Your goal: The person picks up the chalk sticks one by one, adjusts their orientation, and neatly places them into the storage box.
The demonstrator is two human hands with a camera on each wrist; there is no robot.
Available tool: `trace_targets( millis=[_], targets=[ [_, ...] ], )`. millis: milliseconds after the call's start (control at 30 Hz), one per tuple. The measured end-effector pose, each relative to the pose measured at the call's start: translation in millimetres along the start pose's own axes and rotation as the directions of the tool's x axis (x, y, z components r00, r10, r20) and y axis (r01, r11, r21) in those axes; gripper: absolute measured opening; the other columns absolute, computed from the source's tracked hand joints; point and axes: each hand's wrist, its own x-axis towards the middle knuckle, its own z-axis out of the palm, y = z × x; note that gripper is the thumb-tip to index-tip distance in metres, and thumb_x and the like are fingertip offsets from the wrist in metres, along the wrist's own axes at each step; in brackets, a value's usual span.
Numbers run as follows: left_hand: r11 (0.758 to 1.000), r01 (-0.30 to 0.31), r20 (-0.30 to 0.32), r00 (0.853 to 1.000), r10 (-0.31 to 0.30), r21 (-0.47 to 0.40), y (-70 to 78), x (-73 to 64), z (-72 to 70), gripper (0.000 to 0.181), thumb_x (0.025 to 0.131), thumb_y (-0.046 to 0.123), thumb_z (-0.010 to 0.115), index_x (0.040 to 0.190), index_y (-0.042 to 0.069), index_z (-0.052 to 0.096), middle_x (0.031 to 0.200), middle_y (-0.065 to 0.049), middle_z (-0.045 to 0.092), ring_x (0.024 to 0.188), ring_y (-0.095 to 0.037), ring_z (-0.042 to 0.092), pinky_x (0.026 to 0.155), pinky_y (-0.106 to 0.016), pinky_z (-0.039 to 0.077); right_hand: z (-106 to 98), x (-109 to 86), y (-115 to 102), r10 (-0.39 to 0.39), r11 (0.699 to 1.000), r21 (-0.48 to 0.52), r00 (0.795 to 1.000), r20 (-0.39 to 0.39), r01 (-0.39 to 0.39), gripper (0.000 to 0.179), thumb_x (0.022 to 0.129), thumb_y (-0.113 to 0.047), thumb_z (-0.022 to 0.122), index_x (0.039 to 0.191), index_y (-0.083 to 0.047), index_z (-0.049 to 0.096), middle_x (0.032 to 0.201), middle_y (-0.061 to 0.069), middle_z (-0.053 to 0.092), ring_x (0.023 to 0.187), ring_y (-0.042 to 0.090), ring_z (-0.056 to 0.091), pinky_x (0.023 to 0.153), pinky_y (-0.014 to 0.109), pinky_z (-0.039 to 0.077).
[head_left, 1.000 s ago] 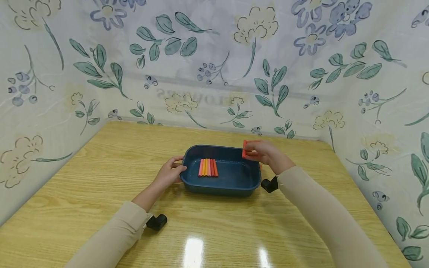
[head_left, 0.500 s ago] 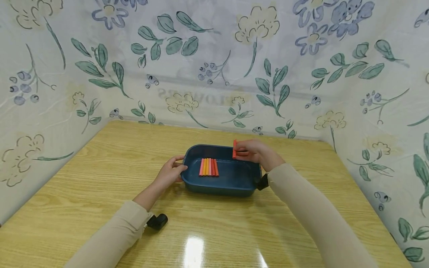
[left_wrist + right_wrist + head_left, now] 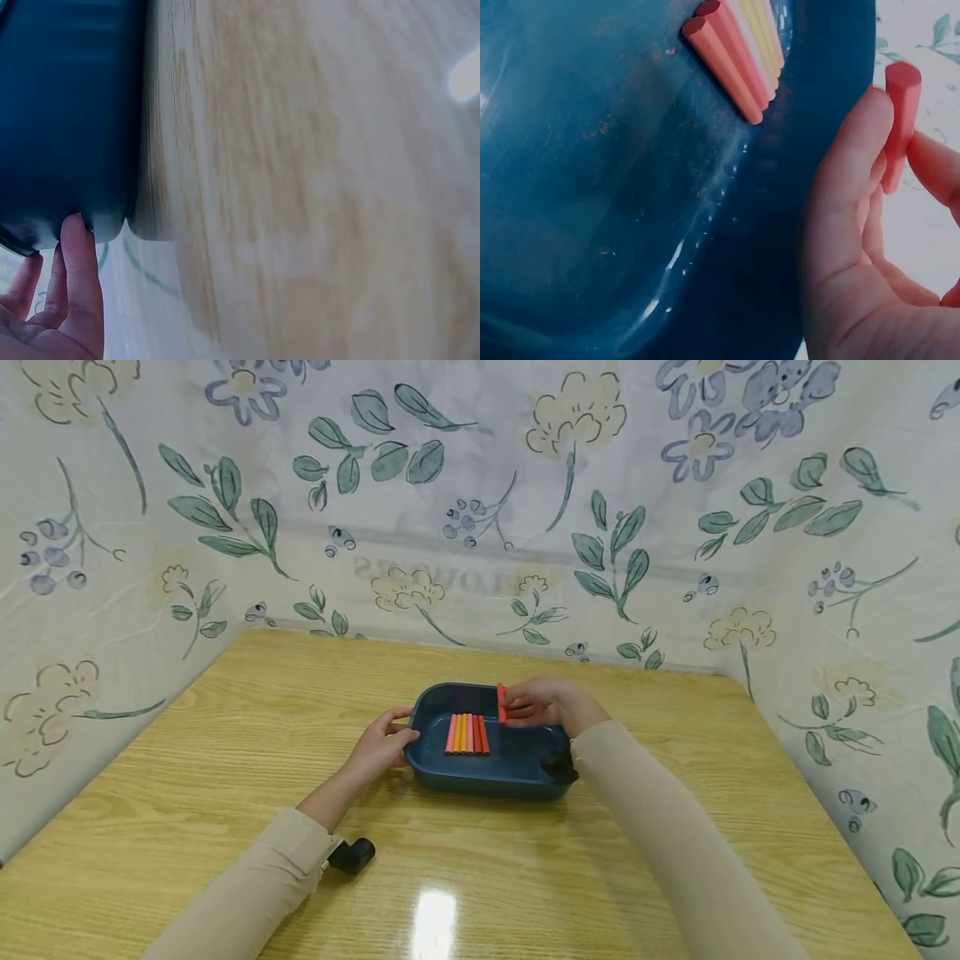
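A dark blue rectangular bin [image 3: 487,787] sits on the table. On its floor several hexagonal crayons [image 3: 467,735] lie side by side in a row, pink, yellow, orange and red. My left hand [image 3: 378,743] holds the bin's left end, thumb at the rim and fingers against the outer wall; in the left wrist view these fingers [image 3: 81,277] touch the blue side. My right hand [image 3: 543,700] pinches a red crayon [image 3: 903,124] between thumb and fingers, near the bin's far rim, just right of the row. The crayon stands roughly upright and apart from the others.
The wooden table [image 3: 285,727] spreads around the bin. A floral cloth [image 3: 480,527] closes off the back and both sides. Black wrist cameras [image 3: 352,857] hang under both sleeves; the right one overlaps the bin's near right corner.
My right hand has moved left over the bin with the red crayon, from its far right corner toward the row. The left hand, bin and row stay in place.
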Motion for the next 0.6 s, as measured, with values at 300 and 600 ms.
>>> trace_targets(
  millis=[300,600],
  targets=[
    [1.000,0.000,0.003,1.000,0.000,0.016,0.9,-0.5,-0.8,0.047,0.095,0.014,0.047,0.139,0.005,0.036,0.128,-0.026,0.045,0.096,-0.032,0.059,0.076,-0.038,0.054,6,10.3,5,0.056,0.998,-0.024,0.997,0.050,-0.055,0.038,0.088,0.004,0.058,0.125,0.002,0.050,0.111,0.017,0.050,0.094,0.026,0.054,0.087,0.037,0.049],
    [1.000,-0.005,0.009,1.000,0.004,0.015,-0.5,0.0,-1.1,0.047,0.095,0.014,0.047,0.140,0.004,0.035,0.129,-0.027,0.044,0.097,-0.033,0.059,0.076,-0.038,0.054,9,21.7,13,0.107,0.994,-0.034,0.993,0.056,-0.105,0.035,0.088,0.006,0.057,0.123,0.004,0.051,0.102,0.017,0.053,0.089,0.026,0.056,0.086,0.037,0.050]
  ],
)
